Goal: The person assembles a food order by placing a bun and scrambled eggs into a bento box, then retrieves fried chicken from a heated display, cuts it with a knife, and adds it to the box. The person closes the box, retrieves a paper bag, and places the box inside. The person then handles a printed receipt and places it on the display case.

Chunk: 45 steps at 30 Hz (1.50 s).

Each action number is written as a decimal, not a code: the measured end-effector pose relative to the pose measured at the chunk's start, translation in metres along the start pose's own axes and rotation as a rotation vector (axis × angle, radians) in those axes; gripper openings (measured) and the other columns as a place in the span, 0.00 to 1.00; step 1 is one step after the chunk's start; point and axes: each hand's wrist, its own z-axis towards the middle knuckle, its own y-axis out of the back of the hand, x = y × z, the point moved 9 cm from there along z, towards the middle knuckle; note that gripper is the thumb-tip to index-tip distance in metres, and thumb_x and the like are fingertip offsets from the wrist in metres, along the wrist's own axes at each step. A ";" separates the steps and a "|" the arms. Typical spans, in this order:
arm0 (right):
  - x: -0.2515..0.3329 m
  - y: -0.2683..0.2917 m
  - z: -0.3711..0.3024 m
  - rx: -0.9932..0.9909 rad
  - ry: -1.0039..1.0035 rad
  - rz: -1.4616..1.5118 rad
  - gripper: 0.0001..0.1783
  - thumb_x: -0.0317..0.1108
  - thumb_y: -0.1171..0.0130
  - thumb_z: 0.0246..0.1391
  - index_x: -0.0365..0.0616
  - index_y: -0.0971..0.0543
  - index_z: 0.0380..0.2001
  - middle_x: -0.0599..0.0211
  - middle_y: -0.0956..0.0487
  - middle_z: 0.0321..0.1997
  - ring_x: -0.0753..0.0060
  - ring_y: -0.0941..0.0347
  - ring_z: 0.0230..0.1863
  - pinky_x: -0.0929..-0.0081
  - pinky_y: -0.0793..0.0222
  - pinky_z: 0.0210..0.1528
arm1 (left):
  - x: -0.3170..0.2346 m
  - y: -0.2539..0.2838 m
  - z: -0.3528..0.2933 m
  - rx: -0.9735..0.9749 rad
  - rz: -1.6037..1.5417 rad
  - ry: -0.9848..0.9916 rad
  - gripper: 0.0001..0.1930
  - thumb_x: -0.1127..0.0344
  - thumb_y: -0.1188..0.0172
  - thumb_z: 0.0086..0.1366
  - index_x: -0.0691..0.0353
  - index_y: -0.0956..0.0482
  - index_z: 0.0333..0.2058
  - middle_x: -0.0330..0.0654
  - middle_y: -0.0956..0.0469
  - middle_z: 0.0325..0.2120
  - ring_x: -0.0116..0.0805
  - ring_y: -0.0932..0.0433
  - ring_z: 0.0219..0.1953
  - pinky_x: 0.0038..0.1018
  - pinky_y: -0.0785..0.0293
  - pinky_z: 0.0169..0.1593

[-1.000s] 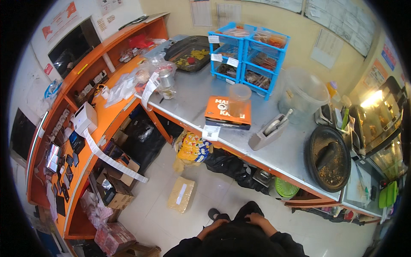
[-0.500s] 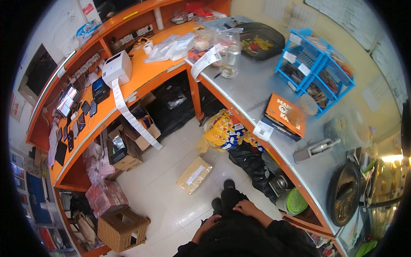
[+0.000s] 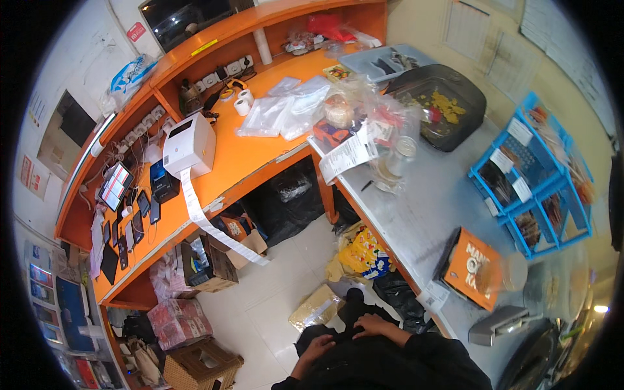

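Note:
My left hand [image 3: 317, 348] lies against the dark clothing on my thigh, its fingers stretched out and holding nothing I can see. My right hand [image 3: 376, 326] rests on the other thigh with fingers apart, also with nothing visible in it. On the floor just past my legs is a brown wrapped parcel [image 3: 312, 307] with a pale label, partly covered by my leg. Beyond the counters' inner corner, a clear plastic bag of goods [image 3: 340, 112] with a long printed slip sits on the metal tabletop.
On the orange counter [image 3: 224, 146] stand a white label printer [image 3: 190, 144], phones and flat plastic bags. The metal table [image 3: 416, 195] holds a black tray [image 3: 448, 91], blue racks [image 3: 530, 172] and an orange box [image 3: 472, 268]. Cartons and a woven stool [image 3: 195, 364] line the left floor.
My view has shifted, so counters and tables appear closer and lower right. The parcel now lies nearer my legs and is partly hidden. My right hand's fingers look more extended.

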 end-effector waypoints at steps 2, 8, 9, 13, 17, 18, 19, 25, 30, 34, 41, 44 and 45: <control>-0.006 -0.006 0.009 0.090 0.052 -0.027 0.25 0.52 0.42 0.48 0.60 0.27 0.50 0.69 0.28 0.52 0.59 0.36 0.57 0.48 0.36 0.49 | -0.032 0.016 -0.002 0.047 -0.264 -0.004 0.15 0.69 0.39 0.60 0.66 0.27 0.44 0.36 0.24 0.35 0.22 0.28 0.39 0.21 0.30 0.45; -0.018 0.005 0.033 0.020 0.045 0.199 0.23 0.42 0.42 0.49 0.48 0.25 0.49 0.57 0.23 0.47 0.55 0.27 0.48 0.67 0.33 0.51 | -0.082 0.018 0.036 0.136 -0.221 -0.205 0.15 0.69 0.40 0.61 0.64 0.28 0.46 0.35 0.24 0.36 0.22 0.28 0.39 0.22 0.29 0.45; -0.018 0.021 0.032 -0.112 0.033 0.382 0.22 0.39 0.43 0.49 0.46 0.25 0.49 0.56 0.23 0.46 0.55 0.26 0.46 0.67 0.32 0.49 | -0.086 0.024 0.043 0.144 -0.205 -0.268 0.15 0.69 0.40 0.61 0.63 0.28 0.46 0.35 0.24 0.36 0.22 0.28 0.39 0.22 0.29 0.44; -0.011 0.066 0.029 -0.252 -0.098 0.808 0.21 0.37 0.43 0.50 0.44 0.26 0.48 0.56 0.23 0.45 0.57 0.26 0.45 0.67 0.31 0.48 | -0.064 0.051 0.061 0.379 -0.519 -0.065 0.16 0.66 0.39 0.59 0.64 0.27 0.45 0.37 0.24 0.37 0.24 0.27 0.39 0.23 0.29 0.44; 0.003 0.118 0.051 -0.312 -0.165 0.948 0.22 0.37 0.42 0.49 0.43 0.27 0.49 0.57 0.23 0.46 0.60 0.26 0.45 0.69 0.31 0.48 | -0.075 0.106 0.113 0.446 -0.228 0.025 0.16 0.66 0.39 0.59 0.64 0.27 0.45 0.38 0.24 0.38 0.25 0.27 0.40 0.24 0.29 0.44; 0.004 0.129 0.056 -0.333 -0.184 0.972 0.22 0.37 0.42 0.49 0.42 0.27 0.49 0.57 0.23 0.46 0.61 0.26 0.45 0.69 0.32 0.48 | -0.081 0.115 0.123 0.466 -0.151 0.045 0.16 0.66 0.39 0.59 0.64 0.27 0.44 0.38 0.25 0.38 0.25 0.27 0.40 0.24 0.29 0.44; 0.006 0.134 0.058 -0.343 -0.207 0.997 0.23 0.37 0.41 0.49 0.42 0.27 0.49 0.58 0.23 0.46 0.61 0.26 0.45 0.69 0.32 0.48 | -0.085 0.124 0.127 0.472 -0.088 0.060 0.16 0.66 0.39 0.59 0.64 0.27 0.44 0.38 0.25 0.39 0.26 0.28 0.41 0.24 0.29 0.44; 0.016 0.129 0.064 -0.367 -0.258 1.127 0.24 0.37 0.40 0.49 0.41 0.29 0.49 0.60 0.24 0.46 0.66 0.27 0.45 0.72 0.32 0.49 | -0.099 0.138 0.144 0.757 0.227 0.173 0.15 0.66 0.39 0.59 0.63 0.27 0.44 0.39 0.25 0.40 0.27 0.28 0.42 0.26 0.29 0.44; -0.009 0.074 0.074 -0.325 -0.235 1.186 0.25 0.37 0.38 0.49 0.40 0.30 0.50 0.62 0.24 0.46 0.69 0.28 0.45 0.73 0.32 0.49 | -0.054 0.092 0.151 1.288 0.582 0.226 0.15 0.65 0.39 0.59 0.63 0.27 0.44 0.40 0.26 0.42 0.28 0.28 0.43 0.27 0.30 0.45; -0.071 -0.010 0.106 -0.249 -0.216 1.205 0.27 0.37 0.37 0.48 0.39 0.31 0.50 0.63 0.25 0.46 0.72 0.28 0.46 0.75 0.33 0.49 | 0.021 0.037 0.170 1.745 0.847 0.044 0.15 0.65 0.40 0.59 0.63 0.27 0.44 0.41 0.26 0.43 0.29 0.28 0.43 0.28 0.30 0.45; -0.403 -0.008 0.123 -1.165 -0.662 0.588 0.27 0.45 0.42 0.52 0.37 0.32 0.50 0.50 0.29 0.51 0.53 0.34 0.54 0.61 0.38 0.54 | -0.003 -0.073 0.426 0.745 0.734 -0.635 0.12 0.66 0.39 0.55 0.61 0.28 0.37 0.45 0.25 0.39 0.42 0.26 0.42 0.36 0.32 0.44; -0.482 -0.004 0.112 -1.601 -0.928 0.258 0.37 0.53 0.43 0.50 0.35 0.37 0.53 0.42 0.33 0.52 0.43 0.36 0.53 0.53 0.38 0.53 | -0.053 -0.033 0.494 0.112 0.355 -0.968 0.09 0.69 0.42 0.56 0.60 0.28 0.36 0.47 0.27 0.33 0.49 0.28 0.40 0.38 0.34 0.46; -0.506 -0.019 0.114 -1.540 -1.219 0.278 0.42 0.56 0.42 0.48 0.35 0.41 0.56 0.40 0.35 0.54 0.40 0.37 0.54 0.51 0.39 0.53 | -0.051 -0.020 0.506 -0.014 0.361 -0.972 0.11 0.69 0.42 0.56 0.60 0.29 0.38 0.48 0.27 0.36 0.50 0.29 0.42 0.38 0.35 0.48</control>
